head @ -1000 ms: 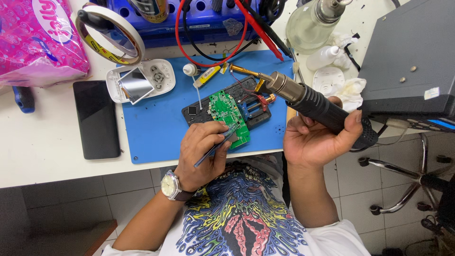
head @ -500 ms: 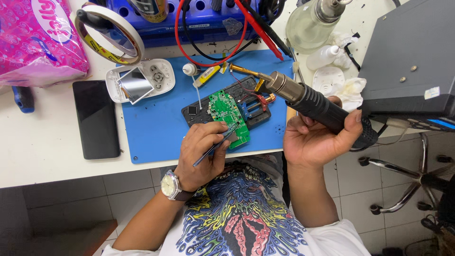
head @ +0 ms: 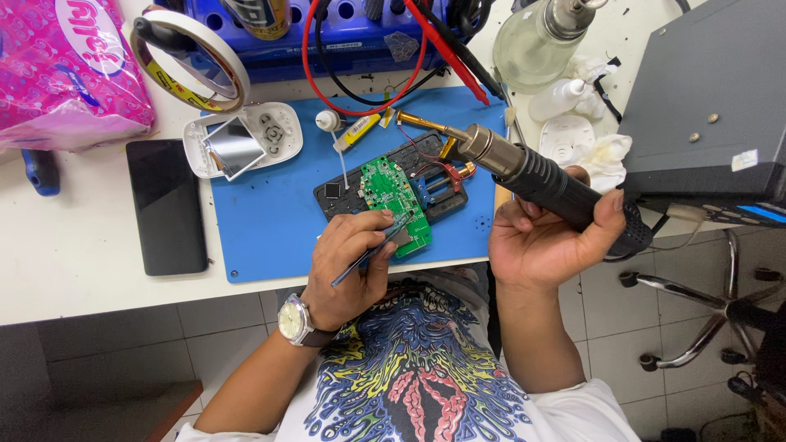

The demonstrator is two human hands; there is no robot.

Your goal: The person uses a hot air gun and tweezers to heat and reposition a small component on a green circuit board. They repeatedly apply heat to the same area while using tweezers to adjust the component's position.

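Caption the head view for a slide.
Left hand holds tweezers to a green circuit board; right hand holds a hot-air tool above the blue mat.

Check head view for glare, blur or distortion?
Head view: sharp, even overhead light, soft shadows. Glare on the small square mirror-like screen and white tabletop. Green circuit board crisp; dark hot-air tool sharp. Mild wide-angle bending at the edges.

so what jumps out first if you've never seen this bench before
The green circuit board sits in a dark holder on the blue mat at the middle of the bench. The left hand works thin tweezers at the board's near edge. To the right, the right hand grips a thick black hot-air tool, raised, with its metal nozzle pointing over the mat towards the red wires at the back.
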